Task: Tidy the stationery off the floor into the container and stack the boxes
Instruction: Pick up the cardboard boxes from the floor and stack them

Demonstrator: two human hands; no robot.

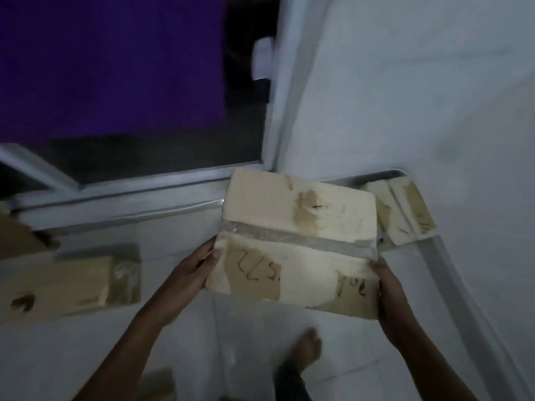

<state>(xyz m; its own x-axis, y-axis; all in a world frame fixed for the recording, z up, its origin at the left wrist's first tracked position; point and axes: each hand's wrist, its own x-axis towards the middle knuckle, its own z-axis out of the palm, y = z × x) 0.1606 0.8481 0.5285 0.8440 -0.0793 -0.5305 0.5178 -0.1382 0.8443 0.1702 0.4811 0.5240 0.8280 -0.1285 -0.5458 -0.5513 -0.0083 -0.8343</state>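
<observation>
I see both hands, left hand (pixel 191 270) and right hand (pixel 389 287), gripping the taped tan cardboard box (pixel 298 241) above the floor (handwriting illegible upside down). Another box (pixel 402 212) lies behind, a third box (pixel 72 285) left.

Single head-worn view, downward, close over floor (pixel 188 328).

Five cardboard boxes show, some only in part: one taped box (pixel 295 241) held up between two hands, one box (pixel 402 211) just beyond it, two boxes (pixel 69 285) (pixel 20 235) off to the left, and a blurred corner (pixel 162 383) below. One bare foot (pixel 307 347) stands beneath.
</observation>
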